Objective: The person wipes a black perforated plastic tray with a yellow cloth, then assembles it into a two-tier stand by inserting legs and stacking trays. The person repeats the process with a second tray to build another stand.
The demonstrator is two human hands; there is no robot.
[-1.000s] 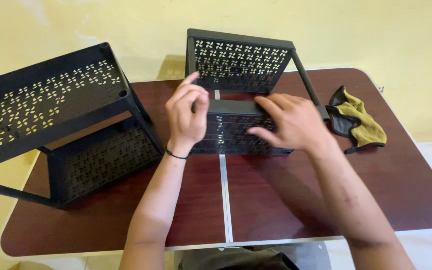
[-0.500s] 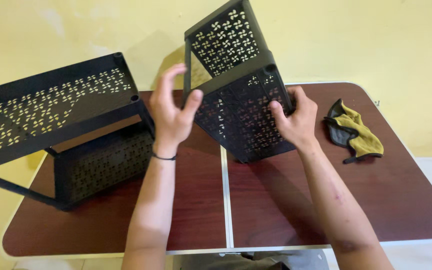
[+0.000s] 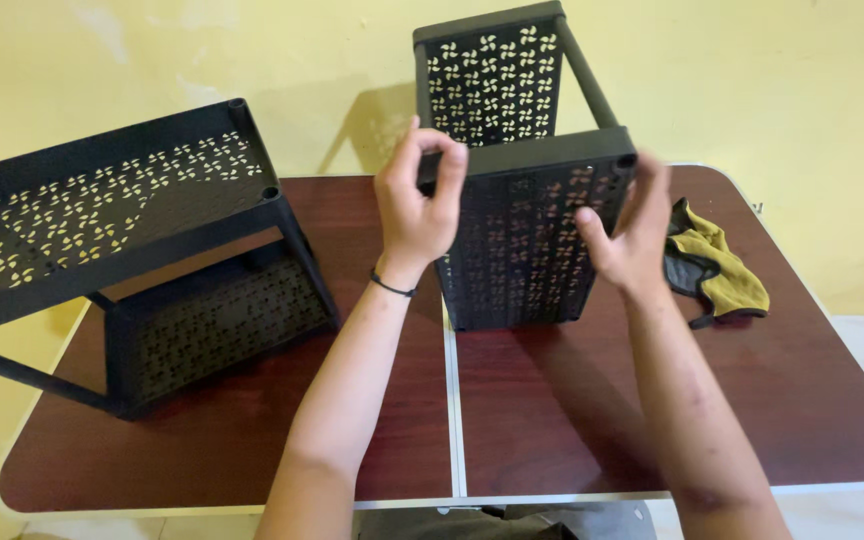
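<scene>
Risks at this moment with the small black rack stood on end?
1. The small perforated rack stands on its narrow end; only the left hand pinches its top corner, and the right hand looks open beside it, so it may tip.
2. If it falls right, it could land on the yellow-and-black cloth.
3. The larger rack overhangs the table edge at left and might slide off if bumped.

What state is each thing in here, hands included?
Middle rack: stood on end on the table.
Left rack: tipped on its side.
Left hand: fingers pinching the middle rack's top corner.
Right hand: open, at that rack's right edge.
Cloth: crumpled.
Table: bears it all.
</scene>
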